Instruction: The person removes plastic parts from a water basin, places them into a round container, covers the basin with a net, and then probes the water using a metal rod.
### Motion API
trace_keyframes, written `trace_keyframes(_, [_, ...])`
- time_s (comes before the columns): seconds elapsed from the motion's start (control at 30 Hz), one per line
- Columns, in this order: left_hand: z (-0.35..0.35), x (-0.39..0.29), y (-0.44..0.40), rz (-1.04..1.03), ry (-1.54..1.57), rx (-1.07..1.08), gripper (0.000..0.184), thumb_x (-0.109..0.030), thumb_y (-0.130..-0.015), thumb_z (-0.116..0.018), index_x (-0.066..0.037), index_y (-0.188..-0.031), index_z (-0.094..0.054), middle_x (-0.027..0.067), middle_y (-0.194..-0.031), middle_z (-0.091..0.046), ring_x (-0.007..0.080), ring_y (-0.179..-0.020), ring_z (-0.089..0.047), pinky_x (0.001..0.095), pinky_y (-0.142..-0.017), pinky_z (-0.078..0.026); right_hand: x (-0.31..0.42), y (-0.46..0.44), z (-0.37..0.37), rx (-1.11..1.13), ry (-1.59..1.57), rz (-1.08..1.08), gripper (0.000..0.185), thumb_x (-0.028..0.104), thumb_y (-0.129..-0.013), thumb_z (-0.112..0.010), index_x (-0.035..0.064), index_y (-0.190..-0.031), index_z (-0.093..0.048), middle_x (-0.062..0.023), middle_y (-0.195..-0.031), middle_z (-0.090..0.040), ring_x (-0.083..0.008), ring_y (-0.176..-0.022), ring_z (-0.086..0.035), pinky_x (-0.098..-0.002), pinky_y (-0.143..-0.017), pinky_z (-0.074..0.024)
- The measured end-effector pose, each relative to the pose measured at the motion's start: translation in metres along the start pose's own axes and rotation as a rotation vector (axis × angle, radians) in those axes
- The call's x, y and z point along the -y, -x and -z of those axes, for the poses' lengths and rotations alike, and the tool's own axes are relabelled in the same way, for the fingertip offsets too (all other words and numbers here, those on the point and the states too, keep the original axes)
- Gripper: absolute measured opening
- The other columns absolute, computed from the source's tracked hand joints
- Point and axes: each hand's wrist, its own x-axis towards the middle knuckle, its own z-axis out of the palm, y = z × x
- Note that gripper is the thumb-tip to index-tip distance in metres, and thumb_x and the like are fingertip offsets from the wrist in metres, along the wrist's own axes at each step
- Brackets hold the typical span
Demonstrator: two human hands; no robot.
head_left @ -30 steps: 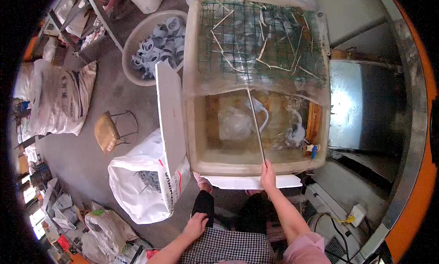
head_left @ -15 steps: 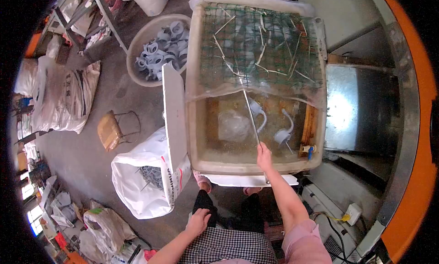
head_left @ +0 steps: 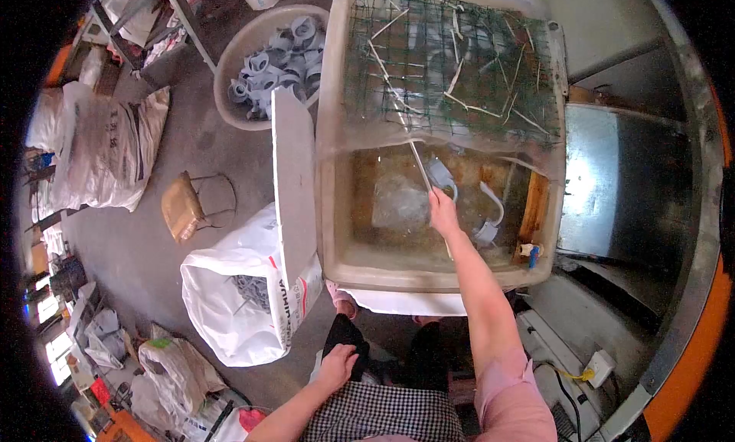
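Observation:
My right hand (head_left: 443, 214) is closed around a long thin rod (head_left: 418, 160), held over a large water-filled tub (head_left: 367, 277). The rod's far end reaches up under or against the green net (head_left: 383, 52) at the tub's back; I cannot tell which. In the open front part are a pale plastic piece with a curved tube (head_left: 439, 172), a second such piece (head_left: 488, 231) and a clear, bag-like lump (head_left: 398, 201). My left hand (head_left: 337, 365) rests on my thigh with its fingers loosely bent, holding nothing.
A round basin (head_left: 222, 97) of grey plastic fittings stands left of the tub. Nearer are a white board (head_left: 292, 174) on edge and an open white sack (head_left: 210, 319) with grey parts. A small stool (head_left: 181, 207) stands farther left. A blue-handled valve (head_left: 532, 254) sits at the tub's right corner.
My right hand has moved forward over the tub, and the rod has slid farther toward the net. The view has shifted slightly. My left hand stays on my thigh.

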Motion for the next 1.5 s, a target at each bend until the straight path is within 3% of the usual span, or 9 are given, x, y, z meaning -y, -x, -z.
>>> trace_keyframes(0.33, [-0.011,0.009,-0.014,0.015,-0.012,-0.006,0.021,-0.012,-0.081,-0.059,-0.001,-0.099,-0.057,0.0167,-0.088,-0.057,0.0342,-0.080,-0.057,0.0396,-0.070,-0.048,0.028,-0.041,-0.048,0.132,-0.199,-0.216,0.028,0.023,-0.092,-0.044,0.0003,-0.103,-0.056,-0.0209,-0.077,-0.059,-0.0355,-0.072,-0.057,-0.0406,-0.065,-0.0430])
trace_keyframes(0.4, [-0.007,0.007,-0.012,0.034,-0.015,-0.001,0.021,-0.012,-0.081,-0.059,-0.001,-0.098,-0.057,0.0167,-0.088,-0.057,0.0342,-0.080,-0.057,0.0396,-0.070,-0.048,0.028,-0.025,-0.048,0.014,-0.191,-0.150,0.026,0.023,-0.092,-0.044,-0.0006,-0.088,-0.055,-0.0077,-0.058,-0.051,-0.0181,-0.052,-0.049,-0.0336,-0.050,-0.0383])
trace_keyframes(0.53, [0.000,0.006,-0.005,0.038,-0.018,0.000,0.021,-0.012,-0.081,-0.059,-0.001,-0.098,-0.057,0.0169,-0.088,-0.057,0.0345,-0.081,-0.057,0.0396,-0.070,-0.048,0.030,-0.009,-0.037,0.047,-0.156,-0.202,0.032,0.025,-0.092,-0.045,0.0003,-0.107,-0.056,-0.0082,-0.060,-0.054,-0.0191,-0.054,-0.053,-0.0326,-0.053,-0.0416])
trace_keyframes(0.73, [0.007,0.005,-0.013,0.009,-0.008,-0.003,0.023,-0.014,-0.083,-0.058,0.000,-0.101,-0.057,0.0177,-0.090,-0.057,0.0345,-0.083,-0.058,0.0395,-0.073,-0.048,0.025,-0.024,-0.047,0.029,-0.177,-0.139,0.028,0.023,-0.091,-0.046,-0.0009,-0.099,-0.057,-0.0055,-0.059,-0.051,-0.0140,-0.054,-0.050,-0.0302,-0.051,-0.0403])
trace_keyframes(0.77, [0.008,0.004,-0.015,0.012,-0.011,-0.001,0.023,-0.014,-0.083,-0.058,0.000,-0.101,-0.057,0.0177,-0.090,-0.057,0.0345,-0.083,-0.058,0.0395,-0.073,-0.048,0.026,-0.030,-0.049,0.030,-0.179,-0.143,0.028,0.023,-0.091,-0.046,-0.0009,-0.099,-0.057,-0.0055,-0.059,-0.051,-0.0140,-0.054,-0.050,-0.0302,-0.051,-0.0403])
trace_keyframes(0.87, [0.005,0.004,-0.017,0.016,-0.026,-0.016,0.019,-0.010,-0.081,-0.059,0.000,-0.097,-0.057,0.0176,-0.088,-0.057,0.0357,-0.080,-0.057,0.0409,-0.069,-0.047,0.022,-0.049,-0.061,0.038,-0.229,-0.230,0.026,0.022,-0.091,-0.044,0.0004,-0.098,-0.057,-0.0220,-0.075,-0.057,-0.0362,-0.071,-0.056,-0.0406,-0.065,-0.0421])
trace_keyframes(1.07, [0.002,0.010,-0.015,0.066,-0.026,0.023,0.020,-0.012,-0.082,-0.057,0.000,-0.098,-0.057,0.0178,-0.088,-0.057,0.0364,-0.081,-0.056,0.0414,-0.071,-0.047,0.046,-0.053,-0.050,0.216,-0.269,-0.321,0.026,0.023,-0.092,-0.044,0.0012,-0.093,-0.058,-0.0114,-0.064,-0.053,-0.0229,-0.056,-0.053,-0.0342,-0.053,-0.0408])
trace_keyframes(1.23, [0.008,0.007,-0.015,0.072,-0.029,0.026,0.019,-0.012,-0.083,-0.056,0.000,-0.098,-0.057,0.0183,-0.089,-0.057,0.0368,-0.083,-0.056,0.0411,-0.074,-0.046,0.081,-0.039,-0.036,0.365,-0.877,-0.653,0.027,0.028,-0.095,-0.040,0.0074,-0.107,-0.054,0.0046,-0.055,-0.037,-0.0044,-0.041,-0.031,-0.0209,-0.036,-0.0236])
trace_keyframes(1.5, [0.005,0.009,-0.023,0.023,-0.017,-0.023,0.019,-0.012,-0.083,-0.056,0.000,-0.097,-0.058,0.0176,-0.090,-0.057,0.0362,-0.083,-0.057,0.0406,-0.072,-0.047,0.091,-0.048,-0.082,0.299,-0.940,-0.537,0.029,0.029,-0.095,-0.042,0.0058,-0.110,-0.052,0.0036,-0.057,-0.040,-0.0058,-0.042,-0.035,-0.0211,-0.037,-0.0267])
